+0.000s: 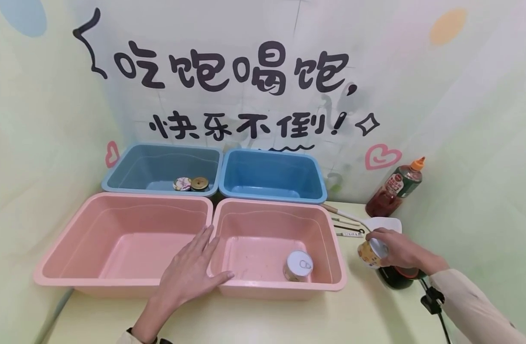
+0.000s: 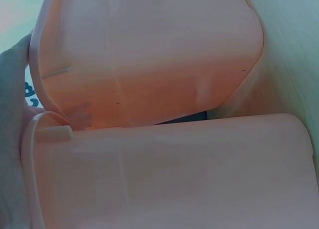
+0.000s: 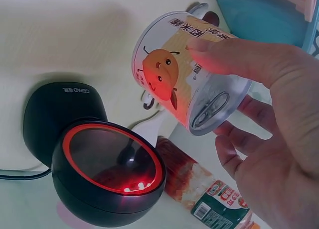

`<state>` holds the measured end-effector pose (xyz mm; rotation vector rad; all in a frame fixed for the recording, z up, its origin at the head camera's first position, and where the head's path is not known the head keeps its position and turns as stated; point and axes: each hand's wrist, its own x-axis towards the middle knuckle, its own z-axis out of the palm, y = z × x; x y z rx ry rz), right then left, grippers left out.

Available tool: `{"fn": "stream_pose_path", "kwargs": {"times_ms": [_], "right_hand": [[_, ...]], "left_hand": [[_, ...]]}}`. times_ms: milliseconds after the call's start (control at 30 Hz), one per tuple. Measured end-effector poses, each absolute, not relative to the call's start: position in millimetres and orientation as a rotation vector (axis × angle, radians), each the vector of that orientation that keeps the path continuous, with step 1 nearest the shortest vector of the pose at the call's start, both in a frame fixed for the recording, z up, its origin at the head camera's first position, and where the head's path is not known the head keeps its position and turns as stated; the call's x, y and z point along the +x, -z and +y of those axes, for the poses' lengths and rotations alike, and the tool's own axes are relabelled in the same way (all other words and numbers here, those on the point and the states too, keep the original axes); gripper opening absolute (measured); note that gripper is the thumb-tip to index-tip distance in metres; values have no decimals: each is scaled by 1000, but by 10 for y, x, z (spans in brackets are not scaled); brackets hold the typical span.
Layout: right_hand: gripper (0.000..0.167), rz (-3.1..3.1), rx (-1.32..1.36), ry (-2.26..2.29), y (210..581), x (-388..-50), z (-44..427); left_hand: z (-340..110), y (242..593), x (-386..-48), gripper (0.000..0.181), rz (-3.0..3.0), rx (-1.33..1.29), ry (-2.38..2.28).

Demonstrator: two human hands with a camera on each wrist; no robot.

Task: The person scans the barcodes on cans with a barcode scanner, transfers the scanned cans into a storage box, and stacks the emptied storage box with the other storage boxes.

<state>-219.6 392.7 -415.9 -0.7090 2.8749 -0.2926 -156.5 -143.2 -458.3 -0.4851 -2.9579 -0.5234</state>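
A can with a pull-tab lid and cartoon label (image 1: 369, 254) (image 3: 172, 72) is gripped by my right hand (image 1: 400, 249) (image 3: 269, 104), thumb on one side and fingers on the other, tilted above the table. Close by it stands a black scanner with a red-lit round window (image 1: 396, 278) (image 3: 107, 159). My left hand (image 1: 190, 270) (image 2: 14, 134) rests with spread fingers on the adjoining rims of the left pink bin (image 1: 129, 282) and the right pink bin (image 1: 263, 285). Inside the right pink bin is another can (image 1: 299, 265) with its pull-tab lid facing up.
Two blue bins stand behind the pink ones; the left one (image 1: 159, 148) holds two round-lidded items (image 1: 191, 184), the right one (image 1: 271, 154) shows a bare floor. A white spatula (image 1: 383, 223), thin utensils (image 1: 348, 230) and a red sauce bottle (image 1: 393, 191) lie or stand at the right. A cable (image 1: 443, 325) runs frontward.
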Motion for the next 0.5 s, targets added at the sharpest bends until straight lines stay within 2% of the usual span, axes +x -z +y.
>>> {"fn": "stream_pose_path", "kwargs": {"times_ms": [500], "right_hand": [[65,3027,-1121,106,4358,-2030,4009]], "left_hand": [[-1437,4581,-1583,100,-2968,-494,508]]}}
